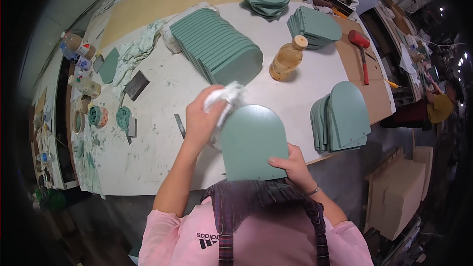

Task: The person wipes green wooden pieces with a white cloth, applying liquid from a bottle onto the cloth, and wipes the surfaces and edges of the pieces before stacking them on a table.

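A green board (253, 143) with a rounded top end stands in front of my chest, its flat end toward me. My right hand (295, 168) grips its lower right edge, thumb on the face. My left hand (199, 120) is closed on a crumpled white cloth (227, 97) at the board's upper left edge. Just beyond the cloth lies a long fanned row of similar green boards (217, 44). A capped bottle of amber liquid (286, 60) is to the right of that row.
More green boards are stacked at the right (345, 116) and far right (315, 27). A red mallet (363, 54) lies on cardboard. At left are a dark block (137, 86), a stained rag (135, 51), a paint tub (98, 116) and bottles (81, 49). Cartons (396, 192) stand beside the table.
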Demonstrator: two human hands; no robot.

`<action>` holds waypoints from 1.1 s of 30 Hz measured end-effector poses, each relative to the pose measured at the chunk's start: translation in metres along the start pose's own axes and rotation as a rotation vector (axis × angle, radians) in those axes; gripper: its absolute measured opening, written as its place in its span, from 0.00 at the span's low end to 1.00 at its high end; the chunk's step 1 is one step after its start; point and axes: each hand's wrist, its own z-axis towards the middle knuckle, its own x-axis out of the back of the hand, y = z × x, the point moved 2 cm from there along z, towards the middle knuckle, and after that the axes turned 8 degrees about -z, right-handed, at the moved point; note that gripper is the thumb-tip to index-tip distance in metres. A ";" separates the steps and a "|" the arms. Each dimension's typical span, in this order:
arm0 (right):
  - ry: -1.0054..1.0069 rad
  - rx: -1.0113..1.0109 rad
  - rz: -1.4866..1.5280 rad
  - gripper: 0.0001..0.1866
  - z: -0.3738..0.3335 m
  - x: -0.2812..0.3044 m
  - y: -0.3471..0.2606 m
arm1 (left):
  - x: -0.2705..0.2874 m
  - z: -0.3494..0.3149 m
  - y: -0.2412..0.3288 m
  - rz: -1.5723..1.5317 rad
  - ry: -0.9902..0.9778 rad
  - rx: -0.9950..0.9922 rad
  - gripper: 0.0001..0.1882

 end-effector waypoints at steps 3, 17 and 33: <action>0.028 0.047 -0.182 0.22 0.004 -0.002 0.007 | -0.046 -0.014 0.027 0.346 -0.422 -0.558 0.19; -0.095 0.023 -0.452 0.22 0.007 -0.022 0.014 | -0.065 -0.016 0.010 0.469 -0.764 -0.425 0.10; -0.092 0.008 -0.244 0.18 0.037 0.007 0.000 | 0.003 0.017 0.015 0.137 -0.229 0.084 0.14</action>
